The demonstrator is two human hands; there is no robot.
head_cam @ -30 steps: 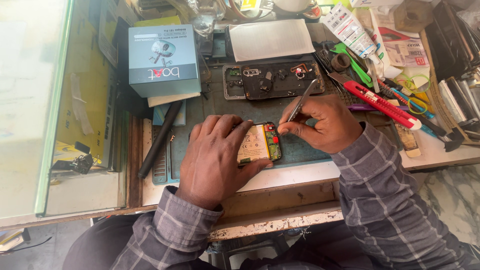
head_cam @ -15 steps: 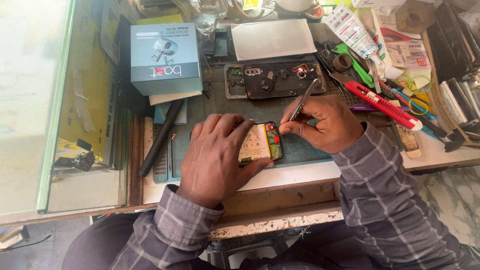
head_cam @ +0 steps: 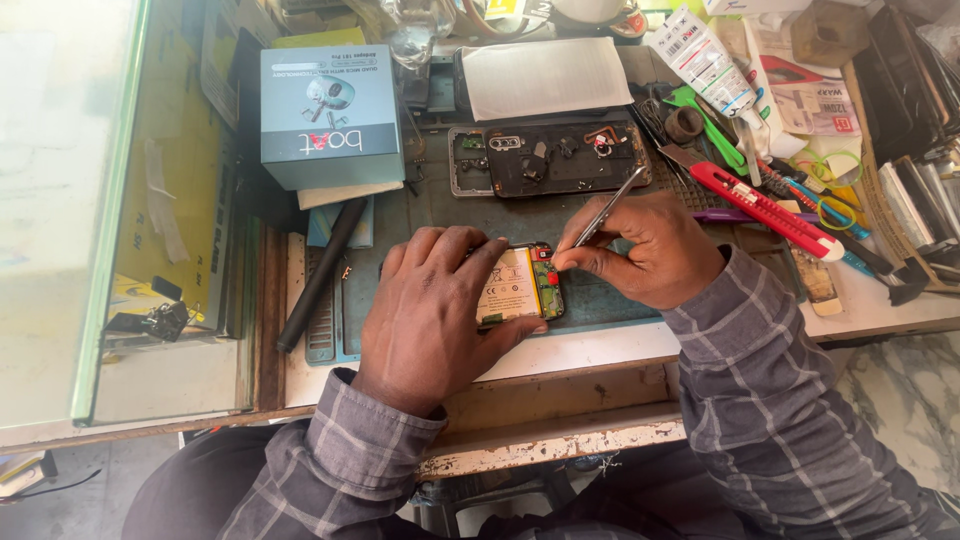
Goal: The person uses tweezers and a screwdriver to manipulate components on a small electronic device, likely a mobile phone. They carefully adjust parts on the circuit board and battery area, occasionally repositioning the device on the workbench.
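Observation:
An opened phone (head_cam: 520, 285) lies on a dark green work mat (head_cam: 600, 215), showing its pale battery and green circuit board. My left hand (head_cam: 435, 310) lies over its left side and pins it down, index finger along the top edge. My right hand (head_cam: 650, 250) pinches metal tweezers (head_cam: 608, 205), whose tips touch the phone's top right corner by a small red part. Behind them lies the phone's removed back cover (head_cam: 550, 158), inner side up.
A grey-blue product box (head_cam: 330, 115) stands at the back left, a black rod (head_cam: 320, 275) beside the mat. A red utility knife (head_cam: 765, 208), green-handled tool, glue tube (head_cam: 705, 60) and cluttered tools fill the right. A white sheet (head_cam: 545, 75) lies behind.
My left index finger has stretched along the phone's top edge. My right hand with the tweezers stays at the top right corner, barely shifted.

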